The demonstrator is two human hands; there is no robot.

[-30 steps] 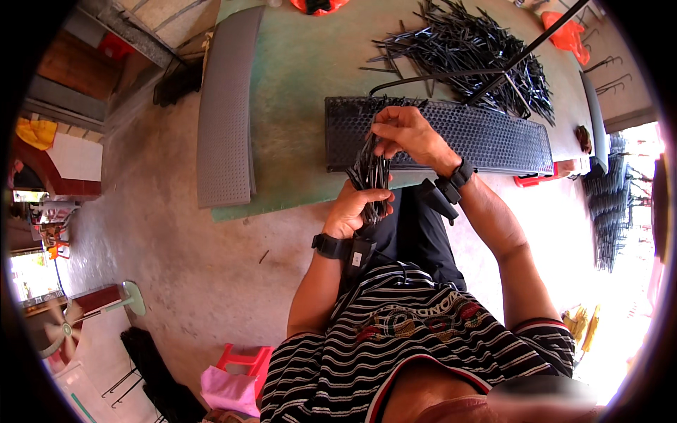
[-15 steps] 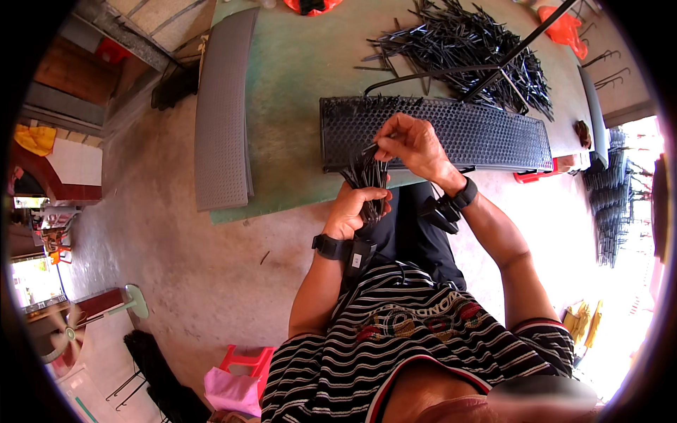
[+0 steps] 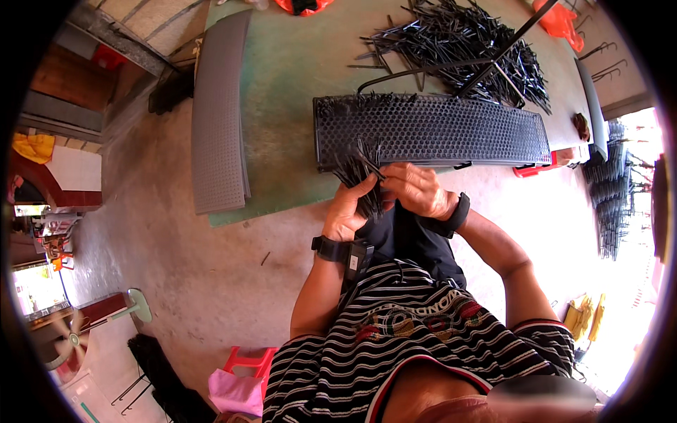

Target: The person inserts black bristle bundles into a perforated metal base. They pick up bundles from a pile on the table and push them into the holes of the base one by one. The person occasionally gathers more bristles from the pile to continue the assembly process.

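My left hand [image 3: 343, 210] is closed around a bundle of thin black strips [image 3: 350, 171], which fan out above the thumb. The fingers of my right hand [image 3: 421, 190] are pinched against the bundle's right side, at one or more strips; how many is hidden. Just beyond both hands lies a long black panel [image 3: 437, 130] with a honeycomb mesh, at the table's near edge. Several short black pieces stick up along its far left edge. A large loose pile of the same kind of strips [image 3: 469, 46] lies behind the panel.
A black metal rod frame [image 3: 490, 70] stands over the panel and pile. Grey perforated panels [image 3: 218, 120] lie stacked along the left of the green table [image 3: 282, 92]. Orange-red bags [image 3: 562, 29] are at the far side. A red stool [image 3: 248, 361] with pink cloth stands behind me, lower left.
My right hand has come down from above the bundle to its right side, next to my left hand. The strips now spread more at the top. My left hand has barely moved.
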